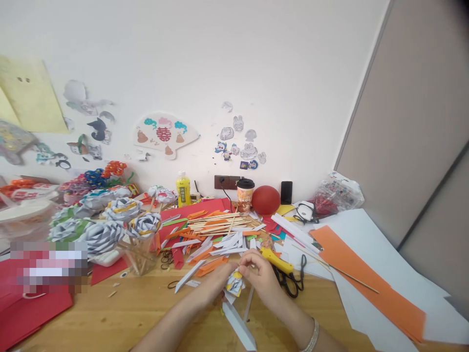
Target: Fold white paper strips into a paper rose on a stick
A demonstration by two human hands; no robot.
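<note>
A small paper flower of white folds with yellow bits is held over the front of the table. My left hand wraps round it from the left. At its top my right hand has thumb and fingers pinched together; whatever sits between those fingertips is too small to make out. A folded white paper strip reaches from below the flower toward me. Just right of my right hand lies a yellow glue gun with a black cord.
Folded paper strips and wooden sticks are heaped ahead. Finished paper flowers stand at left near a clear cup. Behind are a lidded drink cup, a yellow bottle and a red balloon. Orange paper lies right.
</note>
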